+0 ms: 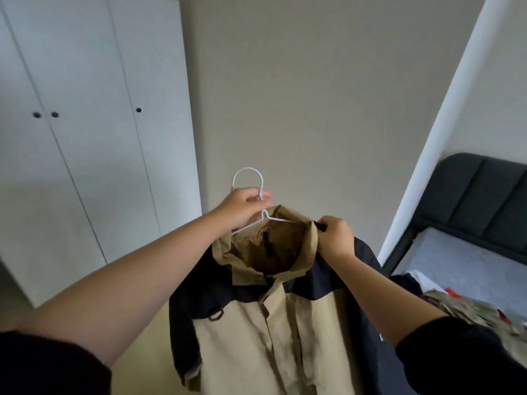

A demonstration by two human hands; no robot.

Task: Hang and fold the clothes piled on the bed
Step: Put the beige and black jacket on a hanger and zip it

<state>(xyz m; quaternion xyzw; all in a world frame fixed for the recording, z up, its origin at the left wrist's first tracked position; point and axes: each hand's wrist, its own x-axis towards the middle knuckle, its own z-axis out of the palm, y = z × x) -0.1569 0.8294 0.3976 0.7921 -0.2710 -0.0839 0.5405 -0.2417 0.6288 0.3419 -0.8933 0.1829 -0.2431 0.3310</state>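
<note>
while the left hand pinches the white hanger, the right hand grips the jacket collar.

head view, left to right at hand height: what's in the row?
white wardrobe → left hand, gripping the hanger → jacket collar → right hand, gripping the collar's edge → bed headboard

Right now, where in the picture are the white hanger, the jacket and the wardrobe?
white hanger (265,214): head view, on the wire neck below the hook.
jacket (251,346): head view, on the beige front panel.
wardrobe (94,138): head view, on a white door.
</note>
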